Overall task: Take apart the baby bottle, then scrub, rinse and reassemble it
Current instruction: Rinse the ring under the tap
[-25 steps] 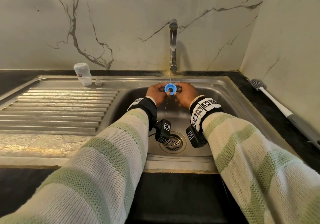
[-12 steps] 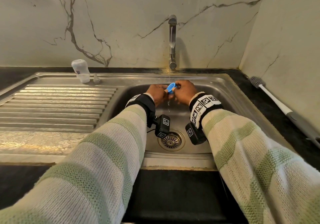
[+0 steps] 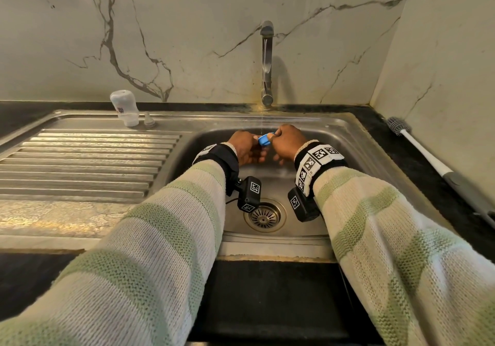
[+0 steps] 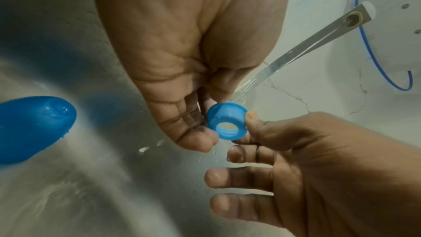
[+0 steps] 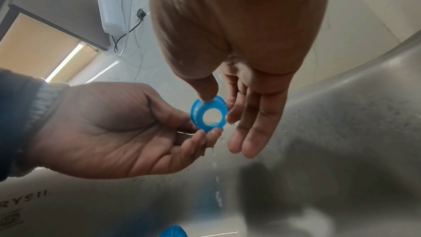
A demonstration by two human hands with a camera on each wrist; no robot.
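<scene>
Both hands met over the sink basin, under a thin stream of water falling from the tap. Between them was the blue collar ring of the baby bottle, tipped on edge with its centre hole facing the wrist cameras. The left hand pinched the ring with its fingertips at the ring's 9 o'clock side, palm up and fingers curled around it. The right hand pinched it at 12 o'clock with the thumb on the rim, while its other fingers hung nearly straight below, wet and holding nothing.

The bottle body stood upside down on the draining board at 10 o'clock from the hands, with the clear teat just beside it. A blue cap lay in the basin at 9 o'clock in the left wrist view. The bottle brush lay on the counter at 3 o'clock, well apart.

The ring looked to be in its rinse, with reassembly not yet begun. The likely risk was a slip: the plastic was wet and held only by fingertips, so a turn under the water could drop it toward the drain below. Another was water splashing off the tilted ring onto the striped sleeves.
</scene>
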